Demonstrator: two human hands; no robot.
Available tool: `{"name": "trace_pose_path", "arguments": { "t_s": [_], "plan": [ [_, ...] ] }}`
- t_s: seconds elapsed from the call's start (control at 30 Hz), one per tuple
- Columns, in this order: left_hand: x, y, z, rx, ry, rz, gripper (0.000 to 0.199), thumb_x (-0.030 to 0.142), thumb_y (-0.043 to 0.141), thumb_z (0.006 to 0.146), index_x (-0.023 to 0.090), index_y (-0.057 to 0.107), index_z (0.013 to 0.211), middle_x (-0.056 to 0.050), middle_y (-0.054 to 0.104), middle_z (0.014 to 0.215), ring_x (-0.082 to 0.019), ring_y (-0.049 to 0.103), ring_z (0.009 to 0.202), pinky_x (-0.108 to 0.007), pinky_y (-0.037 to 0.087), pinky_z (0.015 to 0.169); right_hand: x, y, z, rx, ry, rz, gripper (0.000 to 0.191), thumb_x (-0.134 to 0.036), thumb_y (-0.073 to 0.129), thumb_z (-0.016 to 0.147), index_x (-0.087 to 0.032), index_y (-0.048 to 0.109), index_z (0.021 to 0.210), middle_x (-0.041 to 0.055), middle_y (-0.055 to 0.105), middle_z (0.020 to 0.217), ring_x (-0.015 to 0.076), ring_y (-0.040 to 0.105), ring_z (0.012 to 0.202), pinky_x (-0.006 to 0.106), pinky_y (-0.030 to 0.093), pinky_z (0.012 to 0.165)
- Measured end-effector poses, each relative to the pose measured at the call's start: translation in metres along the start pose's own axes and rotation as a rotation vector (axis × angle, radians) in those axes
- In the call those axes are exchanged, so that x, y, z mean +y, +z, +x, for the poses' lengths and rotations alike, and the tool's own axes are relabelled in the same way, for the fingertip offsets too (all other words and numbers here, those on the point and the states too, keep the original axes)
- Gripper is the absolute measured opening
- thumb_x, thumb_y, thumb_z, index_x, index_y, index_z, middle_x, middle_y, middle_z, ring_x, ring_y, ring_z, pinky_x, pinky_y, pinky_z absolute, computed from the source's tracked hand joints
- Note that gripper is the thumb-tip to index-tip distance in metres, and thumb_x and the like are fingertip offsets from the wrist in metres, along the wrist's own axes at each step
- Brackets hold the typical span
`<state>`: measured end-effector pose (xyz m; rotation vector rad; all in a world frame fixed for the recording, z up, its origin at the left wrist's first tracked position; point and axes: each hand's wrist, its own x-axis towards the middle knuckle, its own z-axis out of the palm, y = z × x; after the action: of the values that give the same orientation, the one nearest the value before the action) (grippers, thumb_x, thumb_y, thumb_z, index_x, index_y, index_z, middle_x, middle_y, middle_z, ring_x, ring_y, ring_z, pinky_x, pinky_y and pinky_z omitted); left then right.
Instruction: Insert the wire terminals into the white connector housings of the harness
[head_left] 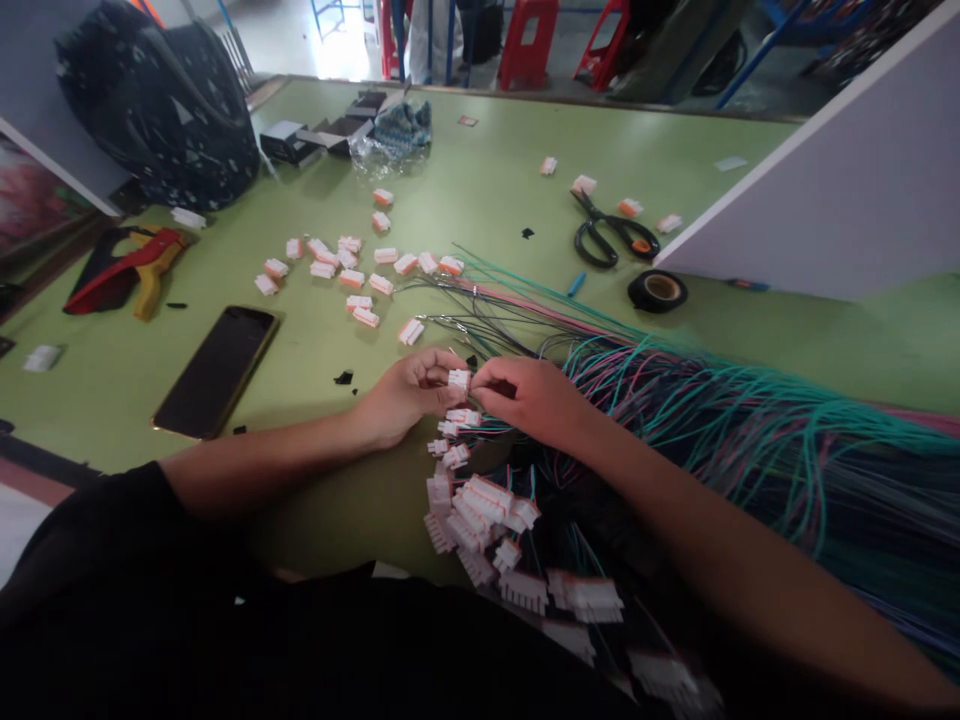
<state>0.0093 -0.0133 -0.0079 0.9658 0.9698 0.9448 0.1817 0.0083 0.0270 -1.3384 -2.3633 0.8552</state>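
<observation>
My left hand [417,392] pinches a small white connector housing [459,380] between thumb and fingers. From the right, my right hand [525,392] meets it with thumb and forefinger pressed together at the housing's side; what lies in that pinch is too small to make out. Just below both hands hang several white connectors [480,505] fitted on wires, spilling over the table's near edge. A thick bundle of green, pink and dark wires [720,400] runs off to the right. Loose wire ends [442,320] lie just beyond my fingers.
Loose white-and-orange connectors [349,278] are scattered ahead on the green table [480,190]. A phone [216,372] and a red-and-yellow tool [135,270] lie left. Scissors [611,235] and black tape [657,290] lie right, by a white panel [832,190]. A dark bag [161,110] stands far left.
</observation>
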Motion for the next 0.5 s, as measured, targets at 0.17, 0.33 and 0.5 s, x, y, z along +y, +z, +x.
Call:
{"name": "trace_pose_path", "arguments": {
  "t_s": [0.17, 0.33, 0.5],
  "plan": [
    [-0.001, -0.001, 0.001, -0.012, -0.015, 0.004, 0.029, 0.018, 0.07, 0.063, 0.016, 0.055, 0.088, 0.005, 0.058, 0.064, -0.008, 0.057, 0.059, -0.021, 0.042, 0.056, 0.001, -0.001, 0.0, 0.013, -0.051, 0.038, 0.013, -0.018, 0.047, 0.069, -0.019, 0.054, 0.057, -0.0027, 0.053, 0.054, 0.009, 0.044, 0.054, 0.022, 0.032, 0.056],
    [0.001, 0.002, -0.001, -0.004, 0.011, 0.026, 0.026, 0.013, 0.068, 0.062, 0.015, 0.054, 0.085, 0.006, 0.057, 0.059, -0.007, 0.055, 0.057, -0.021, 0.043, 0.058, -0.001, 0.006, -0.001, 0.025, -0.063, 0.034, 0.016, -0.019, 0.048, 0.072, -0.017, 0.057, 0.059, -0.0009, 0.058, 0.059, 0.0093, 0.047, 0.056, 0.023, 0.032, 0.058],
    [0.005, 0.001, -0.005, -0.059, 0.001, 0.059, 0.025, 0.015, 0.068, 0.065, 0.015, 0.054, 0.086, 0.005, 0.057, 0.062, -0.008, 0.056, 0.059, -0.022, 0.044, 0.06, 0.011, -0.013, 0.005, -0.083, -0.053, 0.085, 0.017, -0.027, 0.051, 0.076, -0.018, 0.064, 0.071, -0.0003, 0.065, 0.068, 0.0106, 0.053, 0.062, 0.022, 0.036, 0.06]
  ]
}}
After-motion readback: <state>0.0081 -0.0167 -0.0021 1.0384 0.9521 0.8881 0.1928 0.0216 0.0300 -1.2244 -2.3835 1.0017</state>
